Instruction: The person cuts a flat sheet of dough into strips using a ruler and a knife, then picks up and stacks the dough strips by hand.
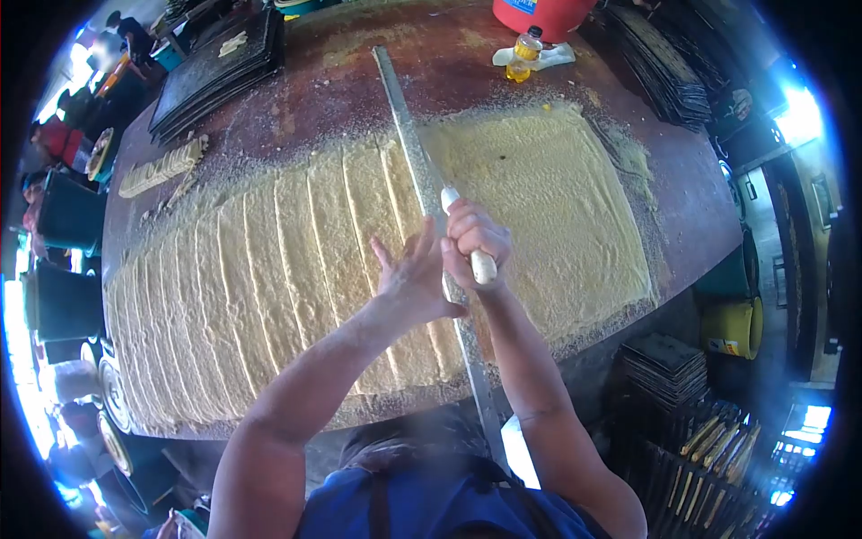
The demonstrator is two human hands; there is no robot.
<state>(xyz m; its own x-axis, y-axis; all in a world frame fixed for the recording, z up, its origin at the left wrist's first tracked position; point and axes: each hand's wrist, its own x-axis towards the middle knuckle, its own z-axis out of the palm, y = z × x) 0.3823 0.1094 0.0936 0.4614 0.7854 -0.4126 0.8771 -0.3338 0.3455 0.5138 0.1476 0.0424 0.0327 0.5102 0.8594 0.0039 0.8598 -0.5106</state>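
Note:
A wide flat sheet of crumbly pale dough (548,198) covers much of the red-brown table (341,54). Its left part is scored with several long parallel lines; the right part has none. A long straight bar (400,112) lies across the sheet and runs past the table's front edge. My left hand (413,274) rests on the bar and dough with its fingers spread. Just right of the bar, my right hand (476,238) is wrapped round the pale handle of a knife (483,267). The blade is mostly hidden and appears to lie along the bar.
Stacks of dark trays (215,67) stand at the back left and back right (660,76). A bottle of yellow liquid (523,56) sits by a red bucket (548,18). Cut strips (164,169) lie at left. A yellow bucket (732,327) is beyond the right edge; people are far left.

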